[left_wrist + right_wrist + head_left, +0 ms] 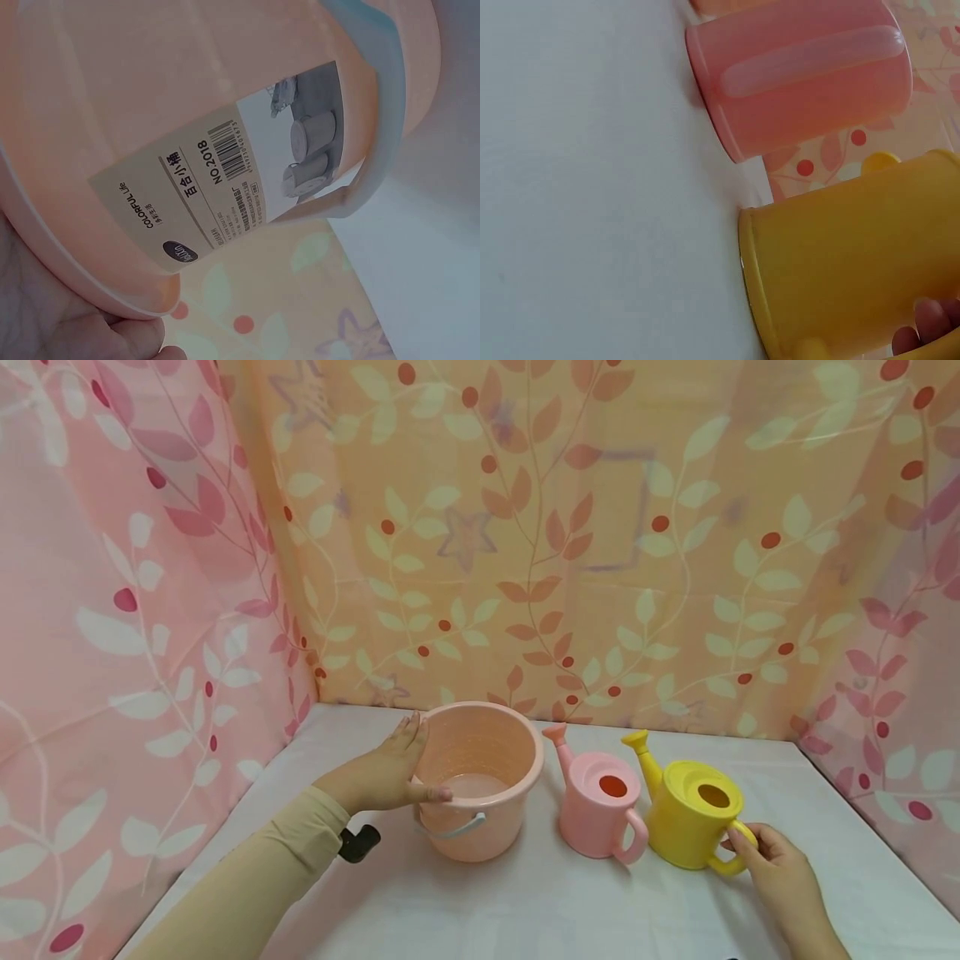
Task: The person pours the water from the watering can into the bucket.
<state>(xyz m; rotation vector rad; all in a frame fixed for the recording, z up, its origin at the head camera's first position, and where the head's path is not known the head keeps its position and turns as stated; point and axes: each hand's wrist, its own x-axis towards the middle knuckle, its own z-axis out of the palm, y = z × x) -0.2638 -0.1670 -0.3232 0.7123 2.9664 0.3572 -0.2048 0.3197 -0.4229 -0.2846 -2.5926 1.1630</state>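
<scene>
A peach plastic bucket (487,827) stands upright on the table, its pale handle (386,112) hanging down outside. My left hand (390,770) rests on the bucket's left rim with fingers extended and thumb along the near edge. In the left wrist view a printed label (225,161) shows on the bucket's side. To its right stands a pink watering can (596,818). Beside that is a yellow watering can (682,831), upright on the table. My right hand (783,872) holds the yellow can's handle between thumb and fingers; only some fingertips (932,321) show in the right wrist view.
A white-covered table (585,914) lies under everything. Patterned cloth walls rise behind it, orange at the back (540,568) and pink at the left (150,652) and right. A black device (360,843) sits at the left wrist.
</scene>
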